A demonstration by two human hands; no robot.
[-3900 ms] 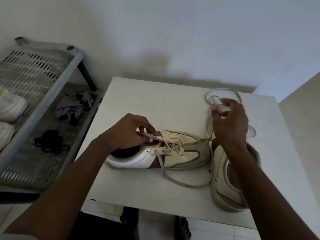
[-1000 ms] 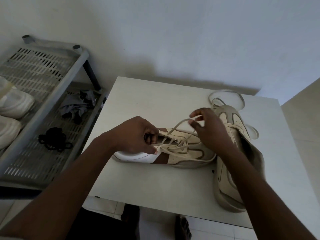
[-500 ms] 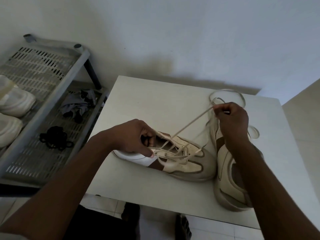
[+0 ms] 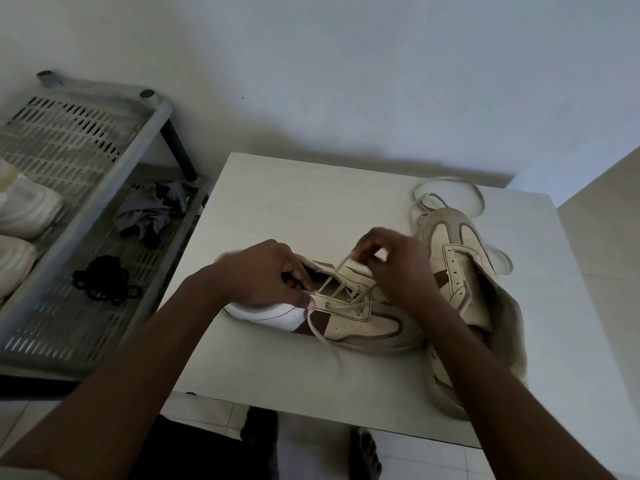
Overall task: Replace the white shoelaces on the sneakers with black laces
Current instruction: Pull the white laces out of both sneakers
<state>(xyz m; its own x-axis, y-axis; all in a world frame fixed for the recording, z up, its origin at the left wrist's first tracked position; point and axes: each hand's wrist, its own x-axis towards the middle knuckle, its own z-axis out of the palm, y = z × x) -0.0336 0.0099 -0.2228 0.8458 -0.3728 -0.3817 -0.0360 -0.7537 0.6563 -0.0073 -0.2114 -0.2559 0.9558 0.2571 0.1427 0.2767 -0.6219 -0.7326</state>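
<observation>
L hand (image 4: 263, 275) grip holds the near sneaker (image 4: 349, 318) on the bench (image 4: 304, 202). R hand (image 4: 393, 268) grip pinches its white lace (image 4: 341, 268), which is abt half out. The other sneaker (image 4: 457, 271) looks bare, w/ its old lace (image 4: 446, 187) beside it. The black laces (image 4: 104, 282) on the rack (image 4: 86, 220) aren't used yet.

You have open table (image 4: 277, 202) behind and left of the laced sneaker (image 4: 363, 323). To its right, the second sneaker (image 4: 457, 258) and a loose white lace (image 4: 446, 180) block you. The rack (image 4: 114, 188) stands well left.
</observation>
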